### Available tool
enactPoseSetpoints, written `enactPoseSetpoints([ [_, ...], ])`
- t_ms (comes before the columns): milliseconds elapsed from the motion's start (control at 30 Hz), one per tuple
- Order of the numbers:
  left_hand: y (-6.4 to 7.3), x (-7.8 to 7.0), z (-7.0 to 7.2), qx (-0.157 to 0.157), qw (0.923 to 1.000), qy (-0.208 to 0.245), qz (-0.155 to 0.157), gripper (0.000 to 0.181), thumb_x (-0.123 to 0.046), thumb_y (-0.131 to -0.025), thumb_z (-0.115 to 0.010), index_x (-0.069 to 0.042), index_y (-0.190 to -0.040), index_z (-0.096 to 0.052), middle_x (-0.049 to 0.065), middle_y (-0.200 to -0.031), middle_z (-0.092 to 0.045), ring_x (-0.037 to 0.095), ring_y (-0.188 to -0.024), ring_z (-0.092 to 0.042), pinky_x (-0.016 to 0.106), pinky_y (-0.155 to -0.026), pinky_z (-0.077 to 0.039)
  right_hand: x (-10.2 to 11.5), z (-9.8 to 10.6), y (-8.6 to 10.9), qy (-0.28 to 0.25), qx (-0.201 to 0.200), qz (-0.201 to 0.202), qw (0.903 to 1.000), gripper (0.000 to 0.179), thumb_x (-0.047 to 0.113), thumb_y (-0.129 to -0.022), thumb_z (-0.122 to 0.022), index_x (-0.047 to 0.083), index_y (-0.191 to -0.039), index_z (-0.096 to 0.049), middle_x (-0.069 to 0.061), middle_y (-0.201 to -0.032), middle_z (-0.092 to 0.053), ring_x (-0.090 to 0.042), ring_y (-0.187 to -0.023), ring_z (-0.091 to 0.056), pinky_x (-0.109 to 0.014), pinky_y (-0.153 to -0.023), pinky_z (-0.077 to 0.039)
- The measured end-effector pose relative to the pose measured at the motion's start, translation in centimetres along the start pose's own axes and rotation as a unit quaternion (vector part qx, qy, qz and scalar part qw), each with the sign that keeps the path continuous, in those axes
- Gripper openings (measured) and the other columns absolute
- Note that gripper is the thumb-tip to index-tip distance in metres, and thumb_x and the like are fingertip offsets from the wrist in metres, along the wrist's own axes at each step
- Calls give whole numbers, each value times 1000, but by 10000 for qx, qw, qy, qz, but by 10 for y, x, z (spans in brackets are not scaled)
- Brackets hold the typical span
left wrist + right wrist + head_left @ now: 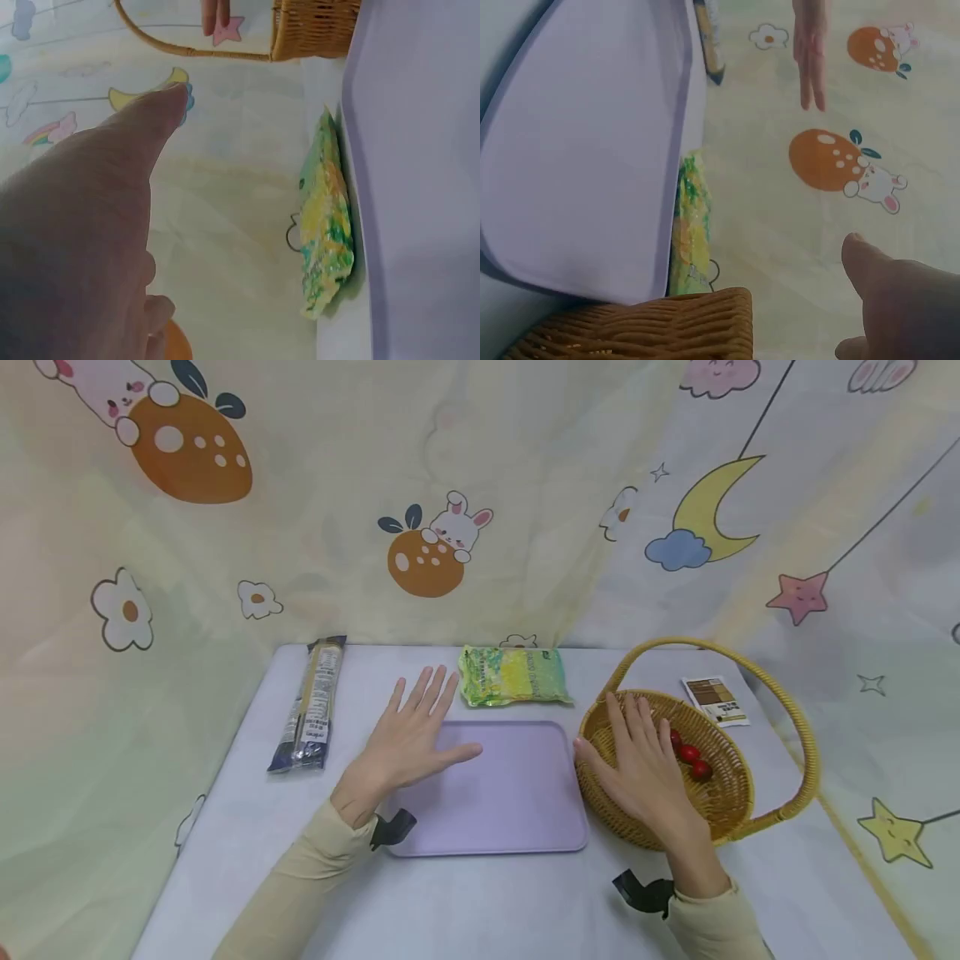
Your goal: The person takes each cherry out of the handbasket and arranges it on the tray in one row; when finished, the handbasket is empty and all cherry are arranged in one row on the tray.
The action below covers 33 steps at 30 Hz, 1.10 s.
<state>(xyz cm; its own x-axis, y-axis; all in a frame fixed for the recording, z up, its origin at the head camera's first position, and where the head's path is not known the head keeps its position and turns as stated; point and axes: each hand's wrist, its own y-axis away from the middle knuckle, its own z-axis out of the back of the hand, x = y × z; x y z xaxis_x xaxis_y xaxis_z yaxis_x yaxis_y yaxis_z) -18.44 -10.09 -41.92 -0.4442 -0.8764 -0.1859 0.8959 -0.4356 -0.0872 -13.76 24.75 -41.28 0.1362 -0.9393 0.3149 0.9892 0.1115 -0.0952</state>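
Observation:
Fingers spread and straight, my left hand point(408, 739) hovers over the left part of a lilac tray point(510, 793) and holds nothing. My right hand point(637, 764), also with straight fingers and nothing in it, is held above the left side of a wicker basket point(727, 814) with a tall handle. Several small dark red fruits, like cherry tomatoes point(690, 754), lie inside the basket; the hand may hide others. Behind the tray is a green and yellow packet point(513, 677). In the left wrist view the packet point(328, 225) lies beside the tray's edge.
A long dark blue and clear package point(311, 710) lies at the table's left. A small brown and white sachet point(716, 700) sits behind the basket at the right. The basket's handle point(806, 735) arches up and outward. A printed cloth point(525, 443) hangs behind the white table point(480, 902).

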Motion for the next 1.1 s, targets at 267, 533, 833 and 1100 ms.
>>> enactPoseSetpoints([
  [267, -23, -22, -3, -126, 9958, 725, -549, 101, -76, -100, -41, -10, -169, -5, 1, -177, 0, 19, -164, -2, 45, -132, -9, -3, 8, 19, -185, -295, -168, 9993, 87, 64, -106, -41, 13, -170, -8, -23, -174, -11, -41, -162, -2, -64, -128, 4],
  [533, -46, -49, -7, 67, 9708, 2315, -630, 92, -70, -100, -51, -17, -169, -20, 1, -175, -21, 20, -162, -18, 46, -130, -22, -4, 15, 40, -446, -1022, -310, 9933, 74, 53, -109, -44, 13, -168, -22, -25, -167, -32, -48, -155, -28, -69, -123, -19],
  [833, -63, -60, -12, -168, 9036, 4241, -581, 69, -42, -91, -81, -12, -149, -58, 5, -152, -59, 30, -140, -57, 48, -115, -46, -7, 13, 57, -1324, -3440, -326, 9290, 34, 19, -104, -67, -2, -130, -70, -24, -122, -73, -26, -118, -69, -24, -105, -51],
  [1100, -78, -74, -26, -107, 8489, 5264, -462, 53, -35, -89, -84, -14, -136, -71, 5, -138, -70, 22, -128, -67, 27, -106, -53, -13, 9, 71, -1825, -5238, -747, 8287, 20, 10, -99, -72, -8, -108, -76, -18, -103, -79, 13, -102, -66, -8, -92, -49],
])
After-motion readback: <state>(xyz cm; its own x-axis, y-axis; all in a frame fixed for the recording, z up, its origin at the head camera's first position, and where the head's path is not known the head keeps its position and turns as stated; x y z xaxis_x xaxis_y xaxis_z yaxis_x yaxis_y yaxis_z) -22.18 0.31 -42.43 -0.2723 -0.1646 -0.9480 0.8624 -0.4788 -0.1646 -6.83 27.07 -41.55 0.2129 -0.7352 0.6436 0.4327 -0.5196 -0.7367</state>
